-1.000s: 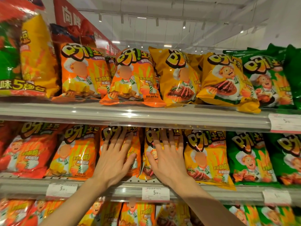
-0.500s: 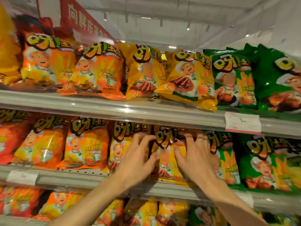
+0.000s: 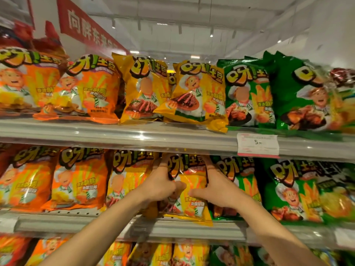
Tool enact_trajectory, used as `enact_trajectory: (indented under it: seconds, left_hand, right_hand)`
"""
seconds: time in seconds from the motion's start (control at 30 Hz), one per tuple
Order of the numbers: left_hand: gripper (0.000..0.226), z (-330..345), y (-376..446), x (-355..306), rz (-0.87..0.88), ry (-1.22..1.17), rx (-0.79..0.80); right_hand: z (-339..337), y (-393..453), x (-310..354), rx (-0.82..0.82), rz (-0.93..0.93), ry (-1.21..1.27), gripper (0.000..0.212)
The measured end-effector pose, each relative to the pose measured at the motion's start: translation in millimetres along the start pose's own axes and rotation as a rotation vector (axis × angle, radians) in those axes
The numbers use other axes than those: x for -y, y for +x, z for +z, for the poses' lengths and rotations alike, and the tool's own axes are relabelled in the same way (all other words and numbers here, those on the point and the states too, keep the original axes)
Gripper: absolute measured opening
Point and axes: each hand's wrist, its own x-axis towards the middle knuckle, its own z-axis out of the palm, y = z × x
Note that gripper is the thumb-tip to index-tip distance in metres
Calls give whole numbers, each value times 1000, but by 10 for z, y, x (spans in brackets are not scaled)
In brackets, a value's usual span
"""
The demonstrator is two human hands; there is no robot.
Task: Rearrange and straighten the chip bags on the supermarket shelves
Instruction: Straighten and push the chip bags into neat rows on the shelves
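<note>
We grip yellow chip bag (image 3: 189, 191) on middle shelf (image 3: 192, 230); left hand (image 3: 159, 184) clasps its left edge; right hand (image 3: 217, 186) clasps right edge; thumbs across front.

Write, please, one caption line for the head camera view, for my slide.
Both hands, left and right, grip a glossy yellow chip bag on the middle metal shelf.

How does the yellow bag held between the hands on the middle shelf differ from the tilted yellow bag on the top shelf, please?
The held yellow bag sits on the middle shelf, gripped at its sides by the left hand and right hand; the tilted yellow bag lies untouched on the top shelf.
The held bag stands fairly upright; the tilted one leans, its lower corner overhanging the shelf edge.
Both share the yellow pack, chef cartoon and logo.
</note>
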Motion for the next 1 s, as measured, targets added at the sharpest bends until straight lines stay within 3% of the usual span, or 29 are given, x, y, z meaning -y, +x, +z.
enact_trajectory:
  seconds: [0.23, 0.43, 0.57, 0.8, 0.9, 1.0]
  left_hand:
    - [54, 6, -25, 7, 57, 94, -28]
    - [73, -2, -2, 35, 55, 106, 19]
    - [74, -13, 15, 32, 40, 151, 9]
    - [71, -16, -17, 30, 45, 180, 22]
    - [60, -13, -119, 20, 144, 272, 0]
    - [62, -52, -243, 120, 317, 376, -136]
  right_hand:
    - [-76, -104, 36, -28, -74, 127, 57]
    - [-93, -184, 21, -56, -110, 142, 92]
    - [-90, -178, 21, -36, -78, 146, 89]
    - [-44, -117, -11, -13, -41, 82, 102]
    - [-15, -119, 10, -29, 9, -22, 97]
    - [-76, -192, 96, -130, 20, -141, 78]
